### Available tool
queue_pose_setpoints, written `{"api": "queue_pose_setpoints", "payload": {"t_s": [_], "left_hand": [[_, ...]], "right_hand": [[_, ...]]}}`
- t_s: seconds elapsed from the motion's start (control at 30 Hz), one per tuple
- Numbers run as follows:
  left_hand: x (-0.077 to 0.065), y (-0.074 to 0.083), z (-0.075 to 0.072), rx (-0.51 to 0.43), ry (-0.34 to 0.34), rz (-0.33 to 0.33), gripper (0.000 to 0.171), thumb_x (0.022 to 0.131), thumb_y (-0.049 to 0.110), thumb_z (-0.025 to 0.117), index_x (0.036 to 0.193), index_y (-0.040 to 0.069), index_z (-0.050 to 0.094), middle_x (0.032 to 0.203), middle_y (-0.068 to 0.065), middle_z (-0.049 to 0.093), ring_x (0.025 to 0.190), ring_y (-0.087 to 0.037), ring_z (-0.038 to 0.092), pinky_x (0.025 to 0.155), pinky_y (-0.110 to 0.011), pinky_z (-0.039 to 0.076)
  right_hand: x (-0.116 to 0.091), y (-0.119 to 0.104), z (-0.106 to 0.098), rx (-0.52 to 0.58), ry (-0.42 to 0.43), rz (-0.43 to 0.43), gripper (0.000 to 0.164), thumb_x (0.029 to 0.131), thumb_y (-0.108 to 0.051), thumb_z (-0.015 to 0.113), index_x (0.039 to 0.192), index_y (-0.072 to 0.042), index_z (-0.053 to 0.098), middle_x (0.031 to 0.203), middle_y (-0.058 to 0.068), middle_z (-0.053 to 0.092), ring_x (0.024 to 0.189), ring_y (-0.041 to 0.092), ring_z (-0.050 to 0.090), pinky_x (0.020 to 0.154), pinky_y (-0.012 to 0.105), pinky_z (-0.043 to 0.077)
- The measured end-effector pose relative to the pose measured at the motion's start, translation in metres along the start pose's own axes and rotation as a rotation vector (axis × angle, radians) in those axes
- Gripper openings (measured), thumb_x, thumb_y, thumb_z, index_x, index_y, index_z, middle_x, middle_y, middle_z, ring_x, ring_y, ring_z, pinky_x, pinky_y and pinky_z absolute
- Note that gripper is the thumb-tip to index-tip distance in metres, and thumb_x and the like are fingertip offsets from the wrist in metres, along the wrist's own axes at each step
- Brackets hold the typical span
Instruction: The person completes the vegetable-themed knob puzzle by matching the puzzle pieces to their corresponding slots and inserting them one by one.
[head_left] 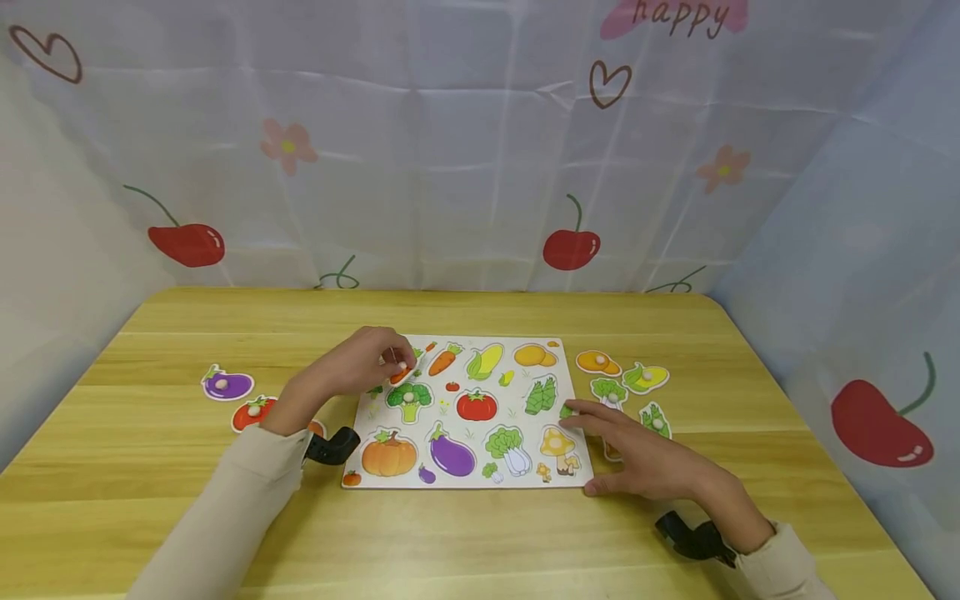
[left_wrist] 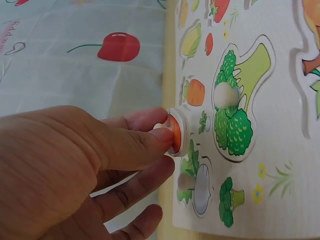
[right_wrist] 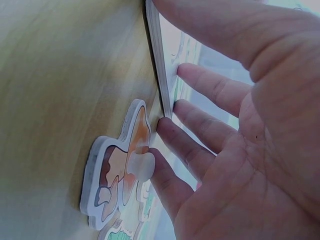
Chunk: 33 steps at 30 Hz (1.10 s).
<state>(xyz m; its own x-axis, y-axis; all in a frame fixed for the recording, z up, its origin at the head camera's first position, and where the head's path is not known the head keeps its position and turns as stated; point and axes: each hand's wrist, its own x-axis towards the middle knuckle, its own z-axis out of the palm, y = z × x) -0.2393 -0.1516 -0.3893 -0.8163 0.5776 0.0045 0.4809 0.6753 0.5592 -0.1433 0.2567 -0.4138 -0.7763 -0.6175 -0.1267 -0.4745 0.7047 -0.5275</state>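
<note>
My left hand (head_left: 367, 362) pinches the knob of an orange carrot puzzle piece (left_wrist: 176, 132) between thumb and index finger, over the upper left of the wooden vegetable board (head_left: 480, 481). The piece stands tilted near the board's edge. A broccoli piece (head_left: 409, 403) lies in its recess beside that hand, and a white radish piece (left_wrist: 201, 190) shows below the fingers in the left wrist view. My right hand (head_left: 648, 454) rests at the board's right edge, fingers spread and touching it. Beneath it lies a mushroom piece (right_wrist: 112, 170) with a white knob.
On the left lie an eggplant piece (head_left: 234, 386) and a tomato piece (head_left: 247, 416), with an orange piece (head_left: 317, 428) partly hidden by the left wrist. Potato (head_left: 597, 362), corn (head_left: 647, 379), cabbage (head_left: 609, 389) and pea (head_left: 654, 419) pieces lie right of the board.
</note>
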Motion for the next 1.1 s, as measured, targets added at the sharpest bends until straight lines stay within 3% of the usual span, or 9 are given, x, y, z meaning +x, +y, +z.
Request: {"api": "queue_pose_setpoints", "payload": {"t_s": [0.1, 0.37, 0.6, 0.83, 1.1], "left_hand": [[0.008, 0.002, 0.003, -0.012, -0.009, -0.028, 0.017, 0.092, -0.006, 0.059, 0.097, 0.004, 0.073, 0.095, -0.007, 0.068, 0.086, -0.022, 0.06, 0.073, -0.031, 0.051], [0.025, 0.007, 0.014, 0.016, 0.021, 0.003, 0.015, 0.093, -0.005, 0.061, 0.096, 0.004, 0.072, 0.093, -0.007, 0.068, 0.084, -0.021, 0.059, 0.076, -0.033, 0.051], [0.039, 0.015, 0.019, 0.039, 0.046, -0.012, 0.014, 0.094, -0.001, 0.062, 0.1, 0.004, 0.073, 0.095, -0.008, 0.067, 0.088, -0.022, 0.06, 0.074, -0.031, 0.052], [0.048, 0.016, 0.026, 0.051, 0.025, -0.005, 0.014, 0.094, -0.002, 0.061, 0.098, 0.003, 0.073, 0.095, -0.009, 0.067, 0.088, -0.022, 0.058, 0.079, -0.034, 0.052], [0.051, 0.019, 0.029, 0.079, 0.017, -0.004, 0.016, 0.094, -0.003, 0.06, 0.099, 0.003, 0.074, 0.097, -0.009, 0.068, 0.087, -0.022, 0.057, 0.082, -0.035, 0.052]], "right_hand": [[0.0, 0.0, 0.0, 0.005, -0.001, -0.009, 0.075, 0.084, -0.048, 0.077, 0.145, -0.015, 0.049, 0.161, 0.011, 0.032, 0.144, 0.039, 0.034, 0.1, 0.043, 0.05], [0.0, 0.001, 0.001, -0.004, -0.001, -0.011, 0.073, 0.085, -0.049, 0.076, 0.145, -0.017, 0.049, 0.161, 0.01, 0.033, 0.144, 0.039, 0.035, 0.102, 0.047, 0.049], [0.0, 0.001, 0.001, -0.004, 0.005, -0.006, 0.074, 0.084, -0.049, 0.076, 0.146, -0.018, 0.049, 0.161, 0.009, 0.033, 0.144, 0.038, 0.035, 0.102, 0.047, 0.048], [0.0, -0.001, -0.001, 0.001, -0.001, -0.003, 0.074, 0.085, -0.049, 0.076, 0.146, -0.017, 0.049, 0.161, 0.01, 0.033, 0.145, 0.039, 0.034, 0.104, 0.052, 0.045], [0.0, -0.001, -0.001, -0.001, -0.002, 0.003, 0.073, 0.085, -0.049, 0.076, 0.145, -0.018, 0.049, 0.161, 0.009, 0.032, 0.145, 0.038, 0.034, 0.104, 0.049, 0.047]]}}
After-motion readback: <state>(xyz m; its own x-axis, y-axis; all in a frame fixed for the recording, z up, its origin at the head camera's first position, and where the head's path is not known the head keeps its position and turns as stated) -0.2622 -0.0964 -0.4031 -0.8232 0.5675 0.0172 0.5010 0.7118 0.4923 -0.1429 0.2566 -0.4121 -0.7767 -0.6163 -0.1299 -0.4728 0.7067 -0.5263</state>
